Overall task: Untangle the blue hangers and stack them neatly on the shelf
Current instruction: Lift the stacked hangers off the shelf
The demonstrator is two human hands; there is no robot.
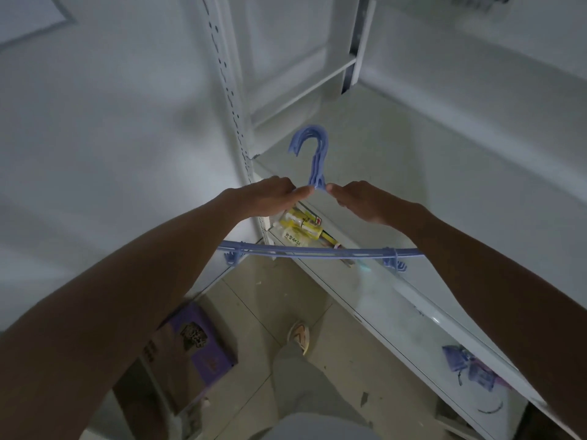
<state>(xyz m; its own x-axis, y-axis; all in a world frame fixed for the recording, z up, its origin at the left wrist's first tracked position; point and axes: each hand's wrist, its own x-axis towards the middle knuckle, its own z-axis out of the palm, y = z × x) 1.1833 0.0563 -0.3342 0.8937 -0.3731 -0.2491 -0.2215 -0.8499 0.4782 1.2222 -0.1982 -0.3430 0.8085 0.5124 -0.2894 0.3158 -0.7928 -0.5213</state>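
Observation:
A bunch of blue hangers [313, 250] lies together as one stack, hooks aligned and pointing away from me over the white shelf [397, 160]. My left hand [270, 198] grips the stack's left shoulder just beside the neck. My right hand [359, 200] grips the right shoulder, close to the neck too. The hangers' lower bar runs beneath both forearms, in front of the shelf's front edge. Whether the hangers touch the shelf I cannot tell.
A lower shelf holds yellow packets [301, 228] at the left and blue clips or packets [473, 366] at the right. A white perforated upright [232, 100] stands at the left. A purple cardboard box [190, 347] and my shoe [298, 336] are on the tiled floor.

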